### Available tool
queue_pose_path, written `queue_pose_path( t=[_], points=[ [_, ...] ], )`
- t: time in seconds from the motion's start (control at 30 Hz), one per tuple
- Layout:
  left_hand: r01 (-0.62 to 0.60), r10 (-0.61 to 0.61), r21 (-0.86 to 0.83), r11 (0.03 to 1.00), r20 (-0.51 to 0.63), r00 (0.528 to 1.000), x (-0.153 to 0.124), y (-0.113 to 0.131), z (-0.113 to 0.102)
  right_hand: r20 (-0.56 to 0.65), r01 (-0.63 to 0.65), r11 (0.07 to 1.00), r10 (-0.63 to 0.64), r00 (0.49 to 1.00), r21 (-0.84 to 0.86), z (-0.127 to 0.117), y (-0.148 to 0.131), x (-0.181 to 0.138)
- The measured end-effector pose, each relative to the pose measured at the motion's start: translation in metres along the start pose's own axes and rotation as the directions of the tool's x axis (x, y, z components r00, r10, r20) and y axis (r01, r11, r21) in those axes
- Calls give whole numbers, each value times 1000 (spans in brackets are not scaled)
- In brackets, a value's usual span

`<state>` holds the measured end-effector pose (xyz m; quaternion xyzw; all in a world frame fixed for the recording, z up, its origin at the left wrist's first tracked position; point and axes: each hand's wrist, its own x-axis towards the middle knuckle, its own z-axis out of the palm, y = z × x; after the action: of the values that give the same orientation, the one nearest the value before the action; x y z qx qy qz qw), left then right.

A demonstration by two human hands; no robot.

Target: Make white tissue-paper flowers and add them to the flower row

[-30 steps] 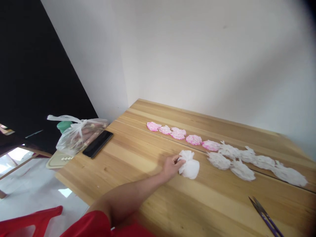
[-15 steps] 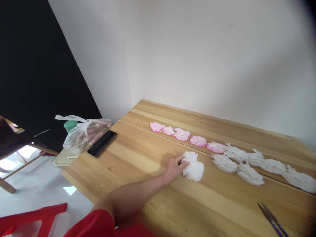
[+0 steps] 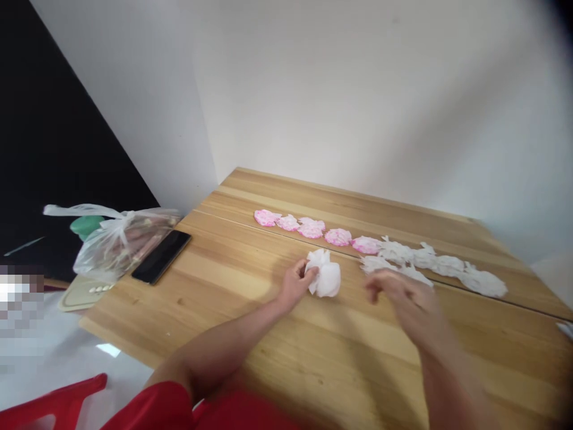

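My left hand [image 3: 298,283] pinches a white bundle of thin, tissue-like paper [image 3: 327,279] between thumb and fingers, above the wooden table. The bundle is gathered in the middle and puffs out on the right. My right hand [image 3: 405,295] is in the air to the right of it, smeared by motion, its fingers bent. I cannot make out anything in it. Behind that hand, partly hidden, lie white ruffled paper flowers [image 3: 447,264]. Pink-tipped paper flowers [image 3: 338,237] continue the row leftward along the table.
On the wooden table [image 3: 215,275], a black phone [image 3: 162,257] lies near the left edge. Past that edge are a tied clear plastic bag [image 3: 128,242], a green object [image 3: 86,226] and a beige board [image 3: 74,295]. A red plastic stool [image 3: 67,400] stands at lower left.
My right hand has come into view from the right. My left hand keeps its pinch on the white paper. The view has shifted right, and the scissors seen before no longer show.
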<state>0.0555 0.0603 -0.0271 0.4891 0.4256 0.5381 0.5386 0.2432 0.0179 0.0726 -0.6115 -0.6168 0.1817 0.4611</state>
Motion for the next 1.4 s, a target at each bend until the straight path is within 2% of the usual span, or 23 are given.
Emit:
queue_pose_path(
  t=[0.07, 0.13, 0.27, 0.47, 0.57, 0.63, 0.7, 0.77, 0.83, 0.9, 0.97, 1.03, 1.13, 1.2, 1.27, 1.4],
  points=[
    [-7, 7, -13, 1000, 7, 1000, -2, 2, 0, 152, 39, 996, -27, 988, -75, 3, -3, -3],
    [-14, 14, -27, 1000, 7, 1000, -4, 5, 1, 189, 40, 988, -11, 982, -150, 10, -1, -7],
    [-70, 71, 10, 997, -23, 997, -6, 19, 3, 142, 27, 972, 7, 990, -232, 22, 4, -13],
    [-254, 256, 195, 947, 14, 967, 0, 48, 13, 114, 130, 967, -107, 988, -217, 27, -14, 0],
    [-315, 324, 263, 912, 9, 946, 7, 64, 20, 21, 143, 961, -142, 990, -238, 33, -25, 12],
    [-334, 346, 227, 915, -13, 938, 14, 75, 24, -83, 141, 962, -164, 983, -234, 36, -29, 21],
    [-295, 300, 112, 949, -26, 954, 20, 88, 27, -133, 107, 985, -125, 983, -134, 37, -32, 32],
    [-175, 177, -78, 981, 16, 984, 27, 100, 29, -113, 49, 998, -45, 993, 36, 35, -34, 43],
    [-72, 87, -241, 968, 53, 995, 32, 110, 30, -67, -5, 984, 17, 998, 176, 33, -34, 53],
    [-49, 66, -303, 952, 45, 997, 35, 116, 30, -58, -34, 970, 49, 997, 240, 32, -34, 60],
    [-92, 96, -248, 964, 2, 995, 37, 118, 31, -101, -35, 968, 61, 993, 247, 32, -33, 65],
    [-150, 150, -121, 981, -11, 989, 38, 116, 32, -156, -23, 974, 59, 986, 223, 32, -32, 68],
    [-232, 229, 114, 966, 38, 973, 39, 108, 34, -196, -4, 983, 40, 980, 184, 31, -31, 68],
    [-245, 234, 206, 947, 78, 969, 40, 103, 37, -178, 23, 982, 11, 984, 187, 30, -33, 66],
    [-199, 183, 171, 965, 106, 977, 40, 100, 39, -135, 66, 980, -41, 990, 189, 27, -36, 63],
    [-59, 65, -60, 996, 98, 993, 39, 102, 41, -35, 157, 985, -155, 987, 77, 21, -46, 55]
  ],
)
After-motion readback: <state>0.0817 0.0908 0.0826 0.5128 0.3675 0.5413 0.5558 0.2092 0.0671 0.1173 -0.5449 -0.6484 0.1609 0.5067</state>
